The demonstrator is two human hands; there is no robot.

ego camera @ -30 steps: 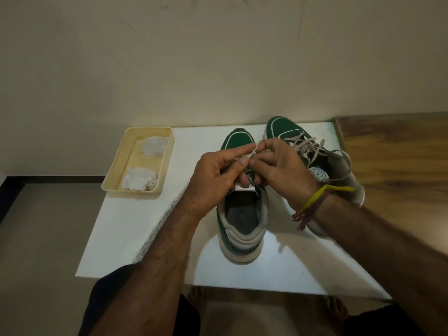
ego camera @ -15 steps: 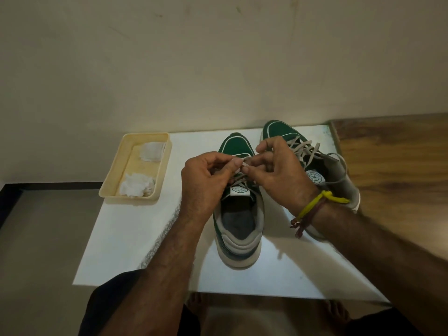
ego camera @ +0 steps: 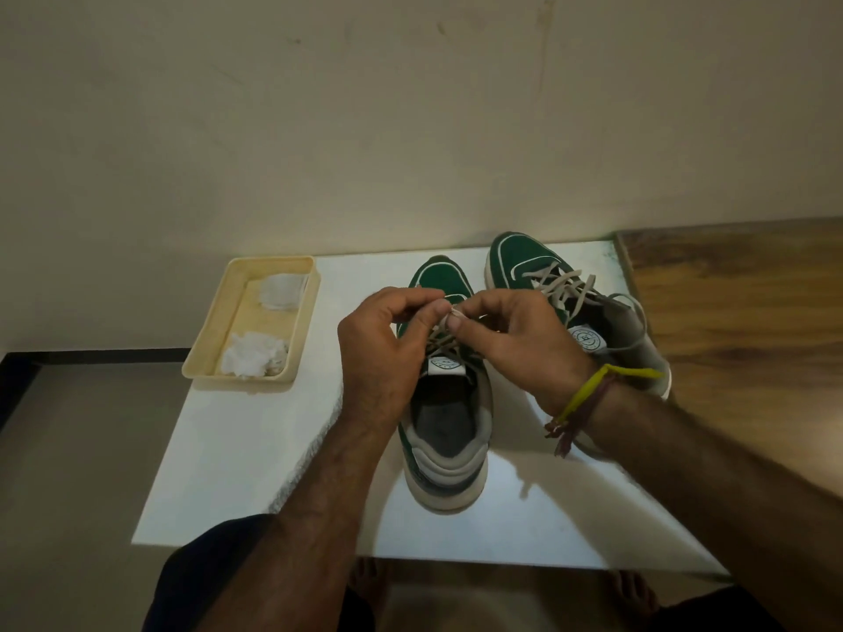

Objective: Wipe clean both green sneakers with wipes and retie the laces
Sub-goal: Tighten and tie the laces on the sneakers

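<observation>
Two green sneakers with grey heels stand on a white board [ego camera: 255, 453], toes toward the wall. The nearer sneaker [ego camera: 449, 444] is in the middle, heel toward me. My left hand [ego camera: 383, 353] and my right hand [ego camera: 515, 339] meet above its tongue, and each pinches the pale lace [ego camera: 441, 340] between thumb and fingers. The other sneaker [ego camera: 524, 262] stands to the right, partly behind my right wrist, with its laces lying loose across the top.
A cream tray [ego camera: 210, 353] sits at the board's back left with two crumpled white wipes [ego camera: 253, 360] in it. A wooden surface [ego camera: 748, 321] adjoins the board on the right. A plain wall rises behind; the floor lies to the left.
Both hands have stayed on the near sneaker's lace. The fingertips have drawn closer together over the tongue, and the left fingers have curled in.
</observation>
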